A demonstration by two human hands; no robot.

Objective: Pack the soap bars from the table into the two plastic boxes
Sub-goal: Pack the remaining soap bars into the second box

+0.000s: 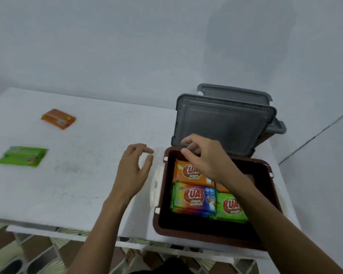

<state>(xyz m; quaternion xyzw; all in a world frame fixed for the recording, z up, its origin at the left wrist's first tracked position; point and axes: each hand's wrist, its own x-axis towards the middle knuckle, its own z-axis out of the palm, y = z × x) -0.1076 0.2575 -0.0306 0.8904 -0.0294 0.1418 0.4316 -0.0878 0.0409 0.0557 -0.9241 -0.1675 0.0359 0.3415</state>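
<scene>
A brown plastic box stands open at the table's right, its grey lid tipped up behind it. Inside lie several wrapped soap bars: an orange one at the back left, a green and multicoloured one in front of it, a green one at the right. My right hand hovers over the box's back left corner, fingers loosely curled, holding nothing I can see. My left hand hangs relaxed just left of the box. An orange bar and a green bar lie on the table's left.
A second grey lid stands behind the first, with another box's grey rim showing at its right. The white table meets a pale wall behind. A white latch sits on the box's left side. Patterned floor shows below the front edge.
</scene>
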